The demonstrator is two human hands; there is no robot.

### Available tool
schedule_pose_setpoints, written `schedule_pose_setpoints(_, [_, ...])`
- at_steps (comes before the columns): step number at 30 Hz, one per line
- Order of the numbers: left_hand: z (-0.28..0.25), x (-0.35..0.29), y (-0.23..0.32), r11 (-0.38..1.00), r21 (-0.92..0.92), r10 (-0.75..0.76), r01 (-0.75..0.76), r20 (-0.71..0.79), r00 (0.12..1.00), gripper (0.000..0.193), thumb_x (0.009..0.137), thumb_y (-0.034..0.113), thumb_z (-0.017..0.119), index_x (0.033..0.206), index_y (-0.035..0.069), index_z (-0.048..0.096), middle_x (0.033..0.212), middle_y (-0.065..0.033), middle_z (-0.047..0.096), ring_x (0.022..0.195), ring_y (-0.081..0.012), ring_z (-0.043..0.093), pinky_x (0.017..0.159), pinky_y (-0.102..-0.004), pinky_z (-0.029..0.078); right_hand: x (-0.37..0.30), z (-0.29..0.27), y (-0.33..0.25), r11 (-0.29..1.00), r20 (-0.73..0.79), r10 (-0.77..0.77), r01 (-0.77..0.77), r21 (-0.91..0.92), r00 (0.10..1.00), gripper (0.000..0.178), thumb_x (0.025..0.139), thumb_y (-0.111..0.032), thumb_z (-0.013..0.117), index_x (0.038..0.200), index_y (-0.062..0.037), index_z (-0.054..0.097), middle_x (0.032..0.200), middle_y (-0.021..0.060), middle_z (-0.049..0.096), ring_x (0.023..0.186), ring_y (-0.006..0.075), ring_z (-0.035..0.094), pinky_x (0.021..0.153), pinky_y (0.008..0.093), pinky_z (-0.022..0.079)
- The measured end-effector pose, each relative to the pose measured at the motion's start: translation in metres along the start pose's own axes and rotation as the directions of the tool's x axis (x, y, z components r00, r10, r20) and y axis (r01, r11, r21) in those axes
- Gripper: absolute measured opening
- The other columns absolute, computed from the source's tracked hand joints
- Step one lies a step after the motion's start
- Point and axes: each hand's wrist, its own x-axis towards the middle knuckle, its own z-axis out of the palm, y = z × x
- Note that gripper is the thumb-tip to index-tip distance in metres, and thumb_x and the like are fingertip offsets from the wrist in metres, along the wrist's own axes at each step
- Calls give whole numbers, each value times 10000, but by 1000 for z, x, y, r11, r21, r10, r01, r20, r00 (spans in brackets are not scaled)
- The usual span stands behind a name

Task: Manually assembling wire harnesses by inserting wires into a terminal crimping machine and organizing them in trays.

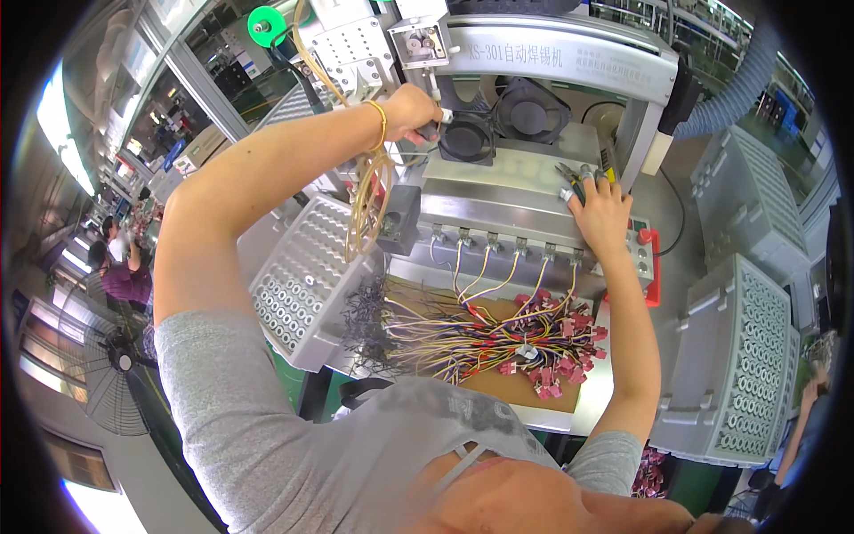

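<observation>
My left hand (411,109) reaches up to the soldering machine's head, its fingers closed around a dark handle (429,132) below a small metal housing. A yellow bangle circles that wrist. My right hand (603,214) rests on the machine's metal cover (498,171), fingers spread, with light covers on some fingertips. Small pliers (571,178) lie between its thumb and forefinger. Along the machine's front edge sits a row of small metal connectors (494,240) with wires leading down. Below them spreads a bundle of wires (471,334) with pink plugs (551,374) on the right.
A white tray of round parts (298,285) stands to the left, and a similar tray (752,365) to the right. Two black fans (531,109) sit behind the cover. A red switch box (648,258) is beside my right forearm. Other people (124,267) work far left.
</observation>
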Motion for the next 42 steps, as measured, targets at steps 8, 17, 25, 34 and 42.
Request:
schedule_pose_setpoints(8, [-5, -5, 4, 930, -318, 139, -182, -154, 978, 277, 857, 167, 594, 986, -75, 551, 870, -122, 606, 685, -213, 654, 525, -263, 527, -1, 1, 0, 1000, -9, -7, 7, 3, 1000, 400, 779, -425, 591, 977, -78, 600, 910, 108, 589, 889, 294, 549, 743, 456, 382])
schedule_pose_setpoints(17, [-5, -20, 6, 969, -151, 167, -195, -177, 970, 313, 882, 184, 479, 975, -103, 562, 697, -61, 502, 578, -165, 556, 521, -290, 549, 7, -9, 6, 993, -4, 12, -12, 116, 1000, 373, 705, -310, 705, 942, -46, 589, 802, 104, 592, 768, 277, 595, 619, 390, 465])
schedule_pose_setpoints(25, [-1, -8, -1, 939, -262, 206, -223, -94, 974, 275, 873, 110, 445, 929, -134, 558, 579, -17, 390, 513, -143, 481, 574, -347, 592, 18, -32, 8, 969, -45, 97, -84, 231, 994, 391, 666, -245, 746, 940, -22, 578, 776, 120, 590, 737, 295, 604, 630, 381, 479])
schedule_pose_setpoints(34, [6, 4, -3, 970, -231, 100, -70, 120, 988, 225, 865, 95, 495, 671, -15, 522, 569, 24, 325, 457, -92, 357, 586, -409, 597, 31, -53, -19, 920, -71, 69, -36, 390, 995, 391, 666, -231, 744, 953, -26, 575, 756, 126, 595, 730, 315, 598, 614, 406, 467])
schedule_pose_setpoints(42, [12, 3, -10, 987, -115, -58, 115, 408, 911, 174, 874, 37, 459, 703, 5, 449, 570, 19, 283, 461, -106, 331, 735, -471, 580, 68, -81, -42, 703, 155, 52, -146, 696, 987, 411, 645, -246, 704, 977, -25, 607, 840, 143, 604, 760, 317, 591, 677, 384, 464])
